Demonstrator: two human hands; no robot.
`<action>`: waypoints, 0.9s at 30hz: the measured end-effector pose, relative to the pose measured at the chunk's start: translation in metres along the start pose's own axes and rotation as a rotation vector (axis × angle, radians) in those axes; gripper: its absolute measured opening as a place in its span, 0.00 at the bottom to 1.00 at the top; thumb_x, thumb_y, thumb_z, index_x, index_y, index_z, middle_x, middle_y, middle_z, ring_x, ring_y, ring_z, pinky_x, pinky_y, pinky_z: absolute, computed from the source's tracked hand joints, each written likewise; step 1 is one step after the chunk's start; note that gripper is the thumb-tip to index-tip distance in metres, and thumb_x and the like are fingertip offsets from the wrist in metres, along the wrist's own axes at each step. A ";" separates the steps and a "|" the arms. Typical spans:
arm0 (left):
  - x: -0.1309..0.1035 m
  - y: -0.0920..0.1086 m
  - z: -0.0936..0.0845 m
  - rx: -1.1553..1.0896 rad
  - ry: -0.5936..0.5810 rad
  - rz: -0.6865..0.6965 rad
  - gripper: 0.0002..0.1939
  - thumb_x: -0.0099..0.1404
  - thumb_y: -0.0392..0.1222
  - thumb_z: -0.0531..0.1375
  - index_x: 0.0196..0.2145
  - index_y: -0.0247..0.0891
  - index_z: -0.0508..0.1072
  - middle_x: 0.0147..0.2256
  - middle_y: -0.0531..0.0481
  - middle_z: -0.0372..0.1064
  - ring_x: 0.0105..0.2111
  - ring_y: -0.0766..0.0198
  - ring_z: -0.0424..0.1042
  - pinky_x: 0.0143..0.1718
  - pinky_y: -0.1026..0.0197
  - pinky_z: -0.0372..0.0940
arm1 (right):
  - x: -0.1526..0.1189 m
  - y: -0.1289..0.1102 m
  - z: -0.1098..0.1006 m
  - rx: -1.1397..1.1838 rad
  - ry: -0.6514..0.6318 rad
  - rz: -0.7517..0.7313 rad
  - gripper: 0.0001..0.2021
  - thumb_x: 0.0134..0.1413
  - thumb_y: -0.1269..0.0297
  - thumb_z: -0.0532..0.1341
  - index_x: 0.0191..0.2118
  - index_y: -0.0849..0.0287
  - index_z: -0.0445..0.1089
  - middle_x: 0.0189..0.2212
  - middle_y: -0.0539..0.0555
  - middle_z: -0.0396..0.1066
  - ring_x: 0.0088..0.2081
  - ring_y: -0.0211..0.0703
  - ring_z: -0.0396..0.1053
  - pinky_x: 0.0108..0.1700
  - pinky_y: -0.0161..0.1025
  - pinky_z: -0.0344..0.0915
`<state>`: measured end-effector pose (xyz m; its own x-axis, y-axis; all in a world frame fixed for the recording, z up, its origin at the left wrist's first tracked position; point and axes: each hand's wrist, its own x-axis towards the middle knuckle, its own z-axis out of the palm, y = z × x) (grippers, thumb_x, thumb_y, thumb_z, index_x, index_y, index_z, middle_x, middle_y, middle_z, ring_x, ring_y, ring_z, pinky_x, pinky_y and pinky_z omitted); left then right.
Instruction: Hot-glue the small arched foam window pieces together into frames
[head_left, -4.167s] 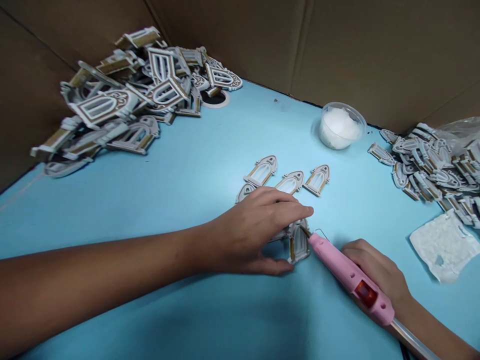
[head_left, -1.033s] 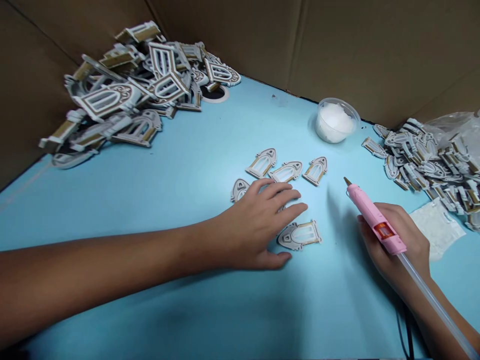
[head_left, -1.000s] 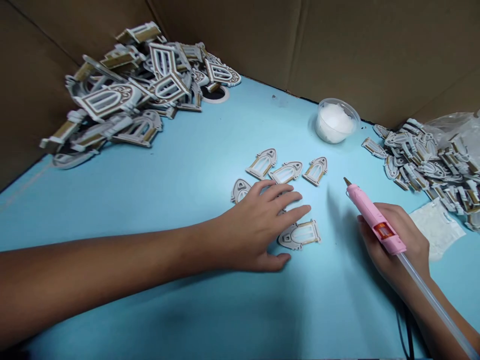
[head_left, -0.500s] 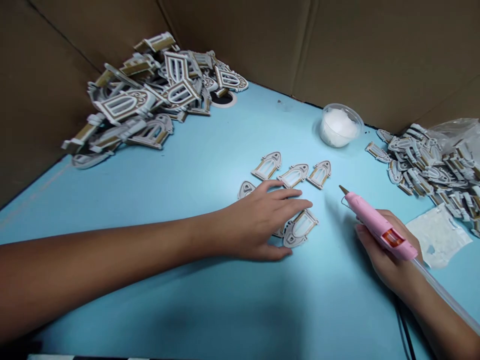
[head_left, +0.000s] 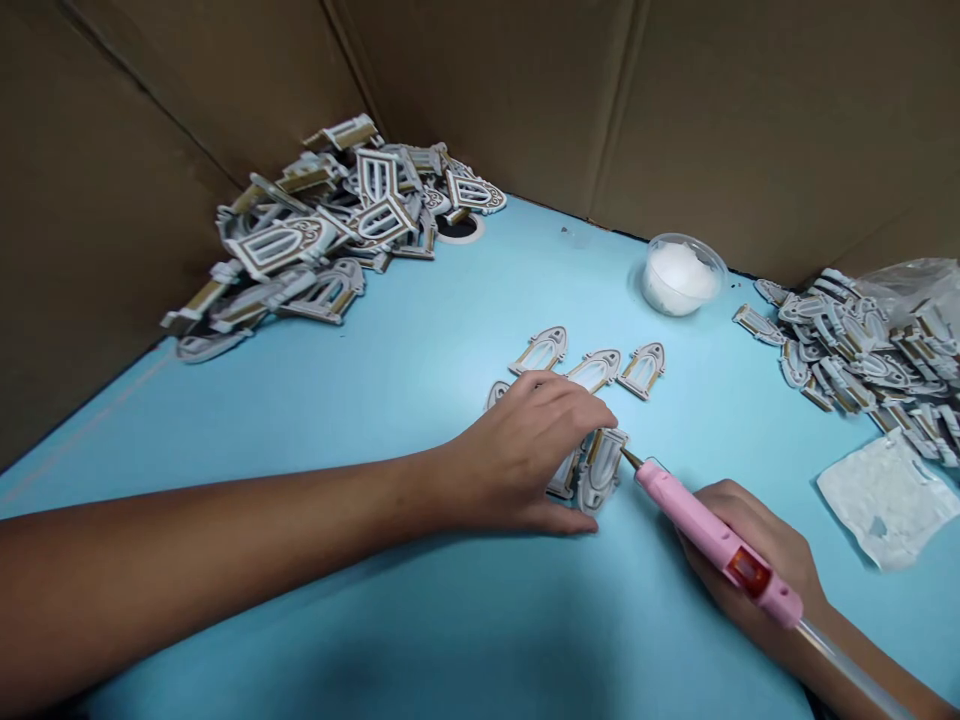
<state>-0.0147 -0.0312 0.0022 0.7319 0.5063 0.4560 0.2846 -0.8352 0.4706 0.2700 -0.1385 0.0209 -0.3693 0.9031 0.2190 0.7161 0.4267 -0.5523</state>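
Note:
Between the thumb and fingertips of my left hand is a small white arched window piece, tipped up from the table. Another such piece shows partly behind it, under my palm. My right hand is wrapped round a pink hot glue gun, with a clear glue stick coming out of its back end. The gun's metal nozzle is right at the upper right edge of the held piece; whether it touches, I cannot tell. Just beyond my left fingers lie several matching pieces, among them one arched piece at the right.
A heap of larger window pieces lies at the back left. Toward the back stands a clear tub of white material. More small pieces are piled at the right, near a white crumpled sheet. Cardboard walls enclose the blue table.
My right hand has brought the glue gun left and down to the window piece. My left fingers have closed on that piece and tilted it up. The view has shifted slightly.

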 end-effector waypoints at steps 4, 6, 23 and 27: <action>0.001 0.000 0.000 -0.004 -0.016 -0.010 0.34 0.60 0.58 0.71 0.56 0.41 0.63 0.51 0.43 0.75 0.54 0.49 0.71 0.57 0.49 0.57 | -0.001 0.002 0.003 -0.027 -0.021 -0.045 0.07 0.66 0.73 0.56 0.42 0.54 0.69 0.33 0.51 0.72 0.29 0.38 0.72 0.28 0.33 0.67; 0.001 0.000 0.000 -0.006 -0.008 0.008 0.35 0.60 0.59 0.71 0.56 0.41 0.63 0.50 0.43 0.75 0.53 0.49 0.72 0.57 0.48 0.57 | 0.001 0.001 0.002 -0.045 -0.029 -0.065 0.07 0.66 0.74 0.56 0.42 0.54 0.68 0.33 0.51 0.72 0.29 0.38 0.71 0.27 0.32 0.66; 0.000 -0.001 0.003 -0.015 0.033 0.042 0.34 0.60 0.60 0.70 0.53 0.40 0.62 0.49 0.44 0.75 0.51 0.51 0.73 0.56 0.48 0.57 | 0.003 0.001 0.000 -0.130 -0.069 -0.081 0.07 0.65 0.74 0.55 0.41 0.55 0.68 0.30 0.49 0.70 0.27 0.35 0.70 0.25 0.30 0.65; 0.000 0.002 0.001 -0.027 -0.004 -0.008 0.32 0.59 0.60 0.71 0.52 0.40 0.65 0.49 0.43 0.76 0.52 0.49 0.73 0.57 0.47 0.56 | 0.003 0.002 0.000 -0.149 -0.067 -0.088 0.08 0.65 0.73 0.55 0.40 0.55 0.69 0.30 0.49 0.70 0.26 0.36 0.69 0.25 0.31 0.64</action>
<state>-0.0136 -0.0333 0.0020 0.7323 0.5119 0.4491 0.2735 -0.8250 0.4945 0.2705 -0.1353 0.0202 -0.4697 0.8589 0.2041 0.7572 0.5108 -0.4070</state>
